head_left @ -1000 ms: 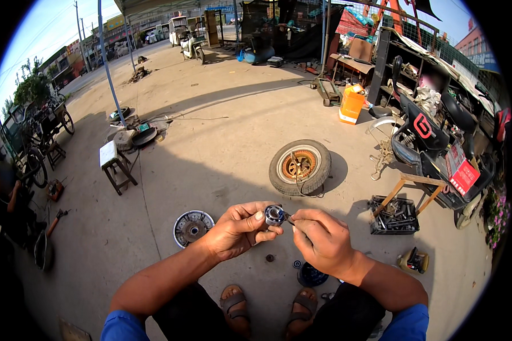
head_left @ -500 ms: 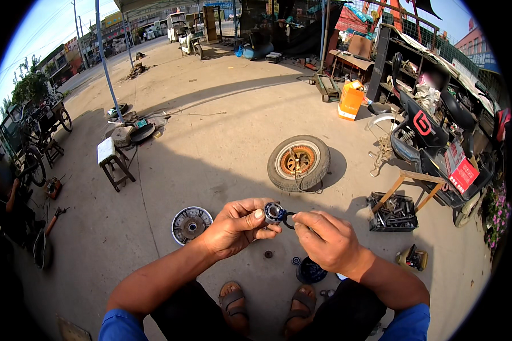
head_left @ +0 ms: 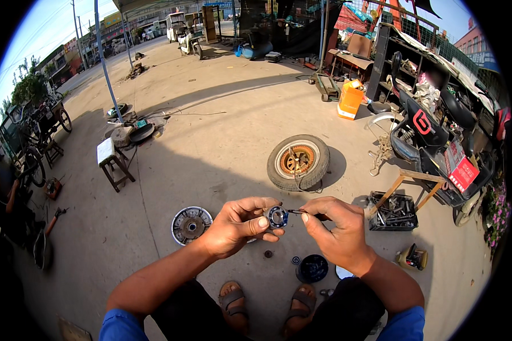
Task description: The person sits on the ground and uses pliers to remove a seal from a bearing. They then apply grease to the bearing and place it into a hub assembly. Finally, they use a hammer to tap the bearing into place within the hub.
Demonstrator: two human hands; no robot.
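My left hand (head_left: 236, 230) pinches a steel ball bearing (head_left: 277, 216) smeared with dark blue grease, its face tilted up. Just to the right, my right hand (head_left: 338, 233) has thumb and forefinger closed on a thin black ring (head_left: 296, 212), seen nearly edge-on beside the bearing; whether they touch I cannot tell. On the concrete below lie a round metal hub cover (head_left: 185, 225), a small rusty round part (head_left: 268, 254), a smaller bearing (head_left: 296, 261) and a dark blue bowl (head_left: 313, 268) with a white round item (head_left: 343, 272) partly behind my right forearm.
A tyred wheel (head_left: 298, 162) lies ahead. A white-topped stool (head_left: 107, 150) stands left, near a person (head_left: 8, 199) at the edge. Right are a black toolbox (head_left: 392, 213), wooden frame (head_left: 421, 177), small tool container (head_left: 412, 256), orange box (head_left: 350, 99) and scooter parts (head_left: 421, 128).
My right hand has shifted right and up with the black ring, which now looks thinner, edge-on. The bearing in my left hand has turned to show more of its face.
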